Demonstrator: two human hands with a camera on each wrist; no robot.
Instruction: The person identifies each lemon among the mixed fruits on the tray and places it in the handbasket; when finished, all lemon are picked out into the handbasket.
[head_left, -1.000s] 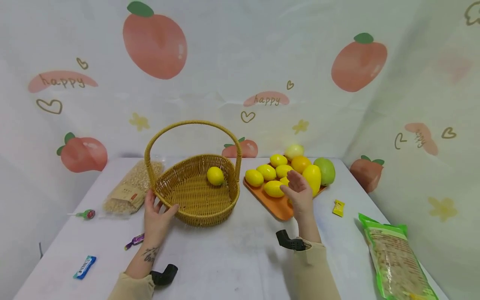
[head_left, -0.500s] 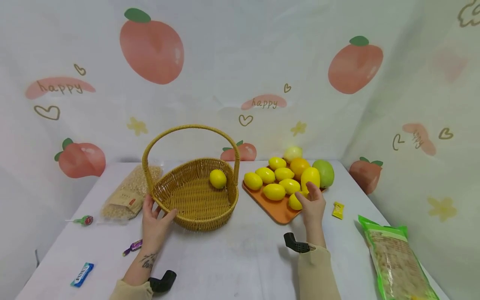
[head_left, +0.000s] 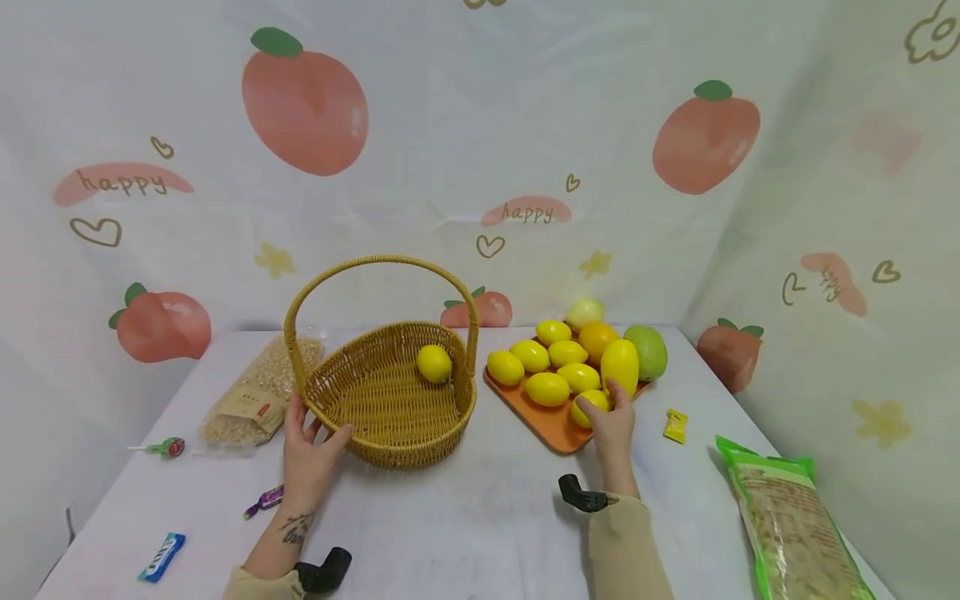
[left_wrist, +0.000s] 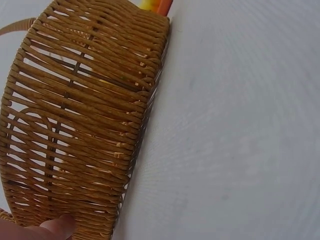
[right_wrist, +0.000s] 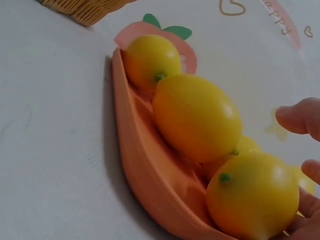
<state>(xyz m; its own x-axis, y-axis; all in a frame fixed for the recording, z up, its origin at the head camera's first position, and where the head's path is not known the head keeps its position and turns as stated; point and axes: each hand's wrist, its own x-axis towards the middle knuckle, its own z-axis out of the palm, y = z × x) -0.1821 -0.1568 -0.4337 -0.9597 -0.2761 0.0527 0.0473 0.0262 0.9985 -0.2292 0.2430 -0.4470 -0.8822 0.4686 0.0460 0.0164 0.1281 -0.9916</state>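
Left hand (head_left: pixel 309 457): rests on the near rim of the basket (head_left: pixel 390 417), thumb along the outside of the weave, fingers loosely spread; the left wrist view shows a fingertip (left_wrist: pixel 60 226) against the wicker wall

Right hand (head_left: pixel 613 425): at the near corner of the tray (head_left: pixel 551 423), fingers curled round the nearest lemon (head_left: pixel 588 406), which still sits on the tray; the right wrist view shows that lemon (right_wrist: pixel 252 195) cradled in the palm

Basket: wicker with an arched handle, on the table (head_left: pixel 465 517) left of the tray; one lemon (head_left: pixel 434 364) inside, at its right wall

Tray: orange, holds more lemons, an orange (head_left: pixel 597 337), a green fruit (head_left: pixel 647 352)

Also on table: grain bag (head_left: pixel 255 392), lollipop (head_left: pixel 168 447), candies, green bag (head_left: pixel 787 517)
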